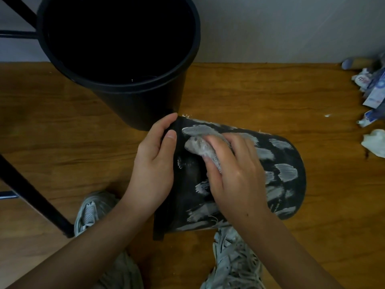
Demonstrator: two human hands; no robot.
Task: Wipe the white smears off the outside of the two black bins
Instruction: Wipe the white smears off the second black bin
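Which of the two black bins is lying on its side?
The smeared bin under both hands lies on its side on the wooden floor, covered with white smears. The other bin, behind it, stands upright with its open mouth up and no visible smears.

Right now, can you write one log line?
left hand: steadies lying bin | right hand: presses wipe on smears | upright bin: untouched

Wooden floor [260, 90] — upright bin [145, 105], smeared bin [287, 163], crumpled wrappers [373, 94].
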